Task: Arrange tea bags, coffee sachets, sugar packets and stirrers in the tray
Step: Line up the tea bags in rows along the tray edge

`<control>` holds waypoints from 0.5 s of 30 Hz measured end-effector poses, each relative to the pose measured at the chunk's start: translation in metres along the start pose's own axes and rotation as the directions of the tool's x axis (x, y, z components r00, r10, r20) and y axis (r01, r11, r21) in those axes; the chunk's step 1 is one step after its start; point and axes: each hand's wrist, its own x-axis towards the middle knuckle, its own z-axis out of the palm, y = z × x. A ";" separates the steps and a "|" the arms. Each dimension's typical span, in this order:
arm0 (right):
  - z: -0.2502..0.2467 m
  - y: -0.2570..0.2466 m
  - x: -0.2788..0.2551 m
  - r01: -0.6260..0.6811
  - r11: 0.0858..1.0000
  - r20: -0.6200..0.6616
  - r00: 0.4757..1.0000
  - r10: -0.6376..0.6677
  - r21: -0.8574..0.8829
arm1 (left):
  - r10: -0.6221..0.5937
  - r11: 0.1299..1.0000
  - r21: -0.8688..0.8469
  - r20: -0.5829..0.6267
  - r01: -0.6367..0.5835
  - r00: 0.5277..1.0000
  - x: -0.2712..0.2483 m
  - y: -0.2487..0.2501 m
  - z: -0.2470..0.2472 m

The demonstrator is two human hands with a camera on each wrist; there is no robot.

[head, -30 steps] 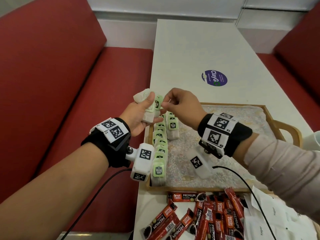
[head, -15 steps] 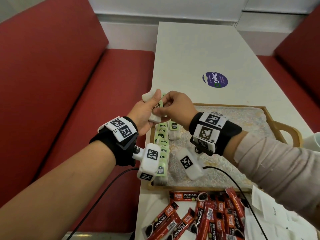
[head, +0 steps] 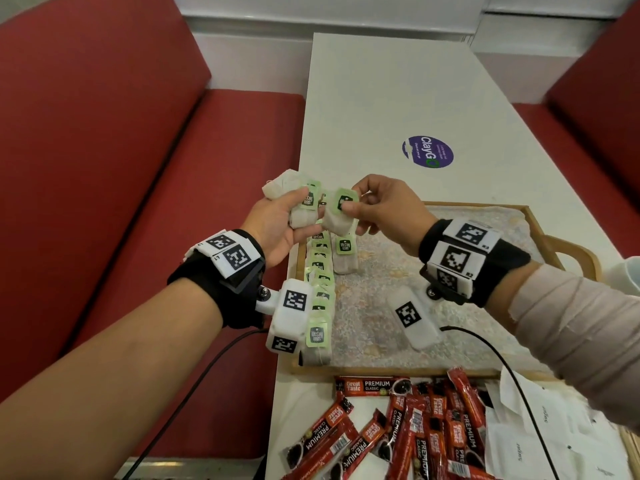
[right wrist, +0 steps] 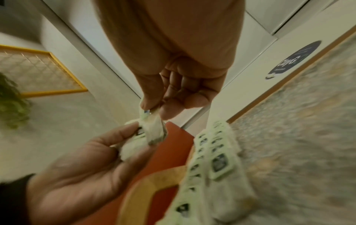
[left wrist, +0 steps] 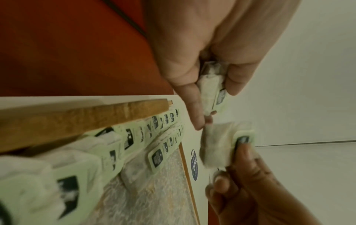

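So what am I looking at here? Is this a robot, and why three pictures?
No robot: a person's two hands, with cameras strapped to the wrists and one on the head. The wide picture is the head view; the other two look along each hand. The left hand grips a small bunch of tea bags, and the right hand pinches a single tea bag. Below them a wooden tray holds rows of tea bags. Red coffee sachets lie on the white table.

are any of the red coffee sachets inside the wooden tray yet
No, the red coffee sachets all lie on the white table outside the wooden tray.
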 end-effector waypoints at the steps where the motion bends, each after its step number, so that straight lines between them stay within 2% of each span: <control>1: -0.002 0.005 0.000 -0.024 0.999 0.010 1.000 0.025 -0.041 | 0.000 1.000 -0.005 -0.002 0.000 1.000 0.000 0.000 -0.001; 5: -0.002 0.026 -0.004 -0.129 0.947 0.100 0.981 0.165 -0.295 | 0.001 1.000 -0.016 -0.012 -0.001 1.000 0.003 -0.001 -0.005; 8: 0.006 0.038 -0.004 -0.162 0.906 0.138 0.963 0.232 -0.392 | 0.002 1.000 -0.027 -0.021 -0.003 1.000 0.003 0.000 -0.006; 12: 0.015 0.045 0.001 -0.169 0.868 0.107 0.964 0.245 -0.467 | -0.002 1.000 -0.027 -0.027 0.002 1.000 0.003 0.000 -0.006; 15: 0.018 0.046 0.004 -0.141 0.799 0.052 0.976 0.210 -0.585 | -0.002 1.000 -0.030 -0.027 0.001 1.000 0.002 -0.002 -0.007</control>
